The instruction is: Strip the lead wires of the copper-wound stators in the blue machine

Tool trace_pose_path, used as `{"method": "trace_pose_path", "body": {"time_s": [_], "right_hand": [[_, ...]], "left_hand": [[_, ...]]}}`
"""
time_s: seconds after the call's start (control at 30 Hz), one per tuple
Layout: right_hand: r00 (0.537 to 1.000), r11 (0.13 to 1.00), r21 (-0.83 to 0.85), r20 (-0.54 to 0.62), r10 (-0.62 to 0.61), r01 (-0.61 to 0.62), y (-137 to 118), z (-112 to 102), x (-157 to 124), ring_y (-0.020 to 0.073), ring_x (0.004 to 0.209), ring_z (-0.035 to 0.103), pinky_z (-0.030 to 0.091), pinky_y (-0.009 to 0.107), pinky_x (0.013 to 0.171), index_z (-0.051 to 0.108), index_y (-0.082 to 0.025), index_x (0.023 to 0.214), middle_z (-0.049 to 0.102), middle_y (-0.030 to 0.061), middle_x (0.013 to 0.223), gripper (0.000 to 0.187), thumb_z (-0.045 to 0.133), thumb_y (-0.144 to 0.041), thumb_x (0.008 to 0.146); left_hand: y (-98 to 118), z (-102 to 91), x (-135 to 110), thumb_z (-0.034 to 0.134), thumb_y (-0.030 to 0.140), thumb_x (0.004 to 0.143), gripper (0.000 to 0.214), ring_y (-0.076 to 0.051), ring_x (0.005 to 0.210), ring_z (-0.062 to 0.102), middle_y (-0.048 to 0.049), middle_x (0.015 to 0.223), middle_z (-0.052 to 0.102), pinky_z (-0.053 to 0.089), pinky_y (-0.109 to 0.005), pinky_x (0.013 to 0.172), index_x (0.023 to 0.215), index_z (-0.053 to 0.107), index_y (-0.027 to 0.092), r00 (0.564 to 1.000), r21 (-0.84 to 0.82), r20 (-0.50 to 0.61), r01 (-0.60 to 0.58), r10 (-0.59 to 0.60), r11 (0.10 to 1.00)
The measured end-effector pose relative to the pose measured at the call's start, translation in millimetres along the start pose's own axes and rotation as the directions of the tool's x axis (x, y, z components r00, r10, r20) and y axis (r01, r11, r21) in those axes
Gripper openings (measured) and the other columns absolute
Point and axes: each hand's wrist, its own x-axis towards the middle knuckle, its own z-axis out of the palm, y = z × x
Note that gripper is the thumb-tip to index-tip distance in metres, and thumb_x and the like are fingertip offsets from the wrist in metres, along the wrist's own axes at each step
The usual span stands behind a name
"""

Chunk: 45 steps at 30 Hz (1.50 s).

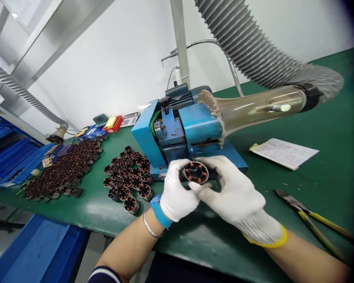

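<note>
Between my two gloved hands is a motor stator (196, 173), a round metal ring with copper windings and a black core, its open face turned up toward me. A thin reddish wire end sticks up from its far edge. My left hand (178, 192), in a white glove with a blue band at the wrist, grips the stator's left side. On the right side, my right hand (230, 190), in a white knit glove with a yellow cuff, closes its thumb and fingers on it. Just behind stands a blue machine (200, 122) with a clear duct (253, 106).
Left of the machine stand several similar stators (131, 204). A larger pile of stators (67, 169) lies farther left, beside blue bins (23, 165). To the right are yellow-handled cutters (301, 208) and a paper sheet (284, 152). A grey hose (244, 39) hangs above.
</note>
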Motion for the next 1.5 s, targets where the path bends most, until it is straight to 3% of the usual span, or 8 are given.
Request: {"method": "trace_pose_path", "body": {"time_s": [0.23,0.43,0.57,0.9,1.07,1.17,1.3,1.5], "right_hand": [[0.986,0.986,-0.083,0.095,-0.137,0.145,10.3,0.9,-4.7,0.0296,0.100,0.069,0.059,0.039,0.086,0.065,-0.019,0.121,0.067,0.0115,0.111,0.046,0.068,-0.045,0.083],[0.954,0.960,-0.202,0.267,-0.136,0.193,13.1,-5.3,3.9,0.0343,0.097,0.070,0.061,0.041,0.078,0.064,-0.013,0.127,0.068,0.0162,0.110,0.069,0.076,-0.054,0.073],[0.954,0.955,-0.253,0.290,-0.079,0.157,14.8,-7.7,7.9,0.0322,0.099,0.071,0.061,0.042,0.079,0.064,-0.018,0.130,0.070,0.0138,0.110,0.051,0.061,-0.045,0.087],[0.927,0.937,-0.279,0.361,-0.101,0.211,18.5,-28.5,15.7,0.0258,0.092,0.072,0.060,0.037,0.075,0.072,-0.024,0.119,0.074,0.0066,0.103,0.040,0.044,-0.026,0.092],[0.997,0.946,-0.318,0.019,0.073,-0.063,18.4,-47.3,28.2,0.0269,0.082,0.071,0.060,0.042,0.076,0.076,-0.023,0.109,0.075,0.0067,0.091,0.035,0.051,-0.030,0.086],[0.892,0.913,-0.258,0.246,0.379,-0.317,13.7,-44.4,28.9,0.0265,0.070,0.071,0.060,0.040,0.066,0.075,-0.024,0.114,0.076,0.0036,0.080,0.037,0.058,-0.038,0.085],[0.729,0.931,-0.109,0.593,0.342,-0.347,2.1,-20.4,18.8,0.0228,0.063,0.069,0.056,0.032,0.053,0.073,-0.024,0.114,0.075,0.0010,0.075,0.037,0.060,-0.041,0.084],[0.843,0.781,0.358,0.384,0.375,-0.511,-5.1,-7.0,10.8,0.0308,0.093,0.073,0.062,0.037,0.065,0.068,-0.019,0.125,0.075,0.0120,0.110,0.058,0.074,-0.045,0.073]], "left_hand": [[4.9,-5.2,-1.2,0.088,0.033,0.065,0.061,-0.022,0.097,0.063,-0.0061,0.107,0.062,0.054,-0.043,0.093,0.110,0.050,0.021,0.964,-0.191,0.097,0.262,-0.248,0.946],[16.5,-12.6,4.8,0.076,0.024,0.058,0.057,-0.016,0.071,0.059,0.0017,0.083,0.059,0.054,-0.038,0.077,0.107,0.048,0.022,0.755,-0.538,0.335,0.644,-0.564,0.543],[13.9,-17.7,8.7,0.074,0.020,0.047,0.070,-0.023,0.092,0.064,-0.0044,0.105,0.065,0.052,-0.039,0.085,0.115,0.055,0.023,0.732,-0.648,0.427,0.657,-0.531,0.385],[11.0,-19.9,9.9,0.083,0.016,0.059,0.068,-0.018,0.088,0.064,-0.0043,0.107,0.066,0.056,-0.033,0.080,0.120,0.055,0.021,0.746,-0.496,0.450,0.666,-0.491,0.557],[16.4,-17.8,9.6,0.086,0.023,0.064,0.056,-0.011,0.070,0.058,-0.0021,0.100,0.064,0.053,-0.031,0.074,0.109,0.052,0.020,0.846,-0.485,0.341,0.532,-0.410,0.694],[16.9,-18.4,6.5,0.082,0.028,0.072,0.057,-0.015,0.078,0.060,-0.0010,0.093,0.062,0.054,-0.037,0.084,0.118,0.050,0.021,0.884,-0.411,0.268,0.465,-0.383,0.785],[7.7,-19.5,0.1,0.077,0.025,0.074,0.065,-0.026,0.111,0.061,-0.0095,0.118,0.061,0.048,-0.047,0.106,0.131,0.046,0.020,0.928,-0.221,0.157,0.365,-0.337,0.904],[-5.2,-17.0,-3.0,0.066,0.018,0.077,0.059,-0.029,0.133,0.050,-0.0127,0.136,0.052,0.036,-0.050,0.120,0.131,0.044,0.020,0.984,-0.048,0.042,0.172,-0.170,0.984]]}}
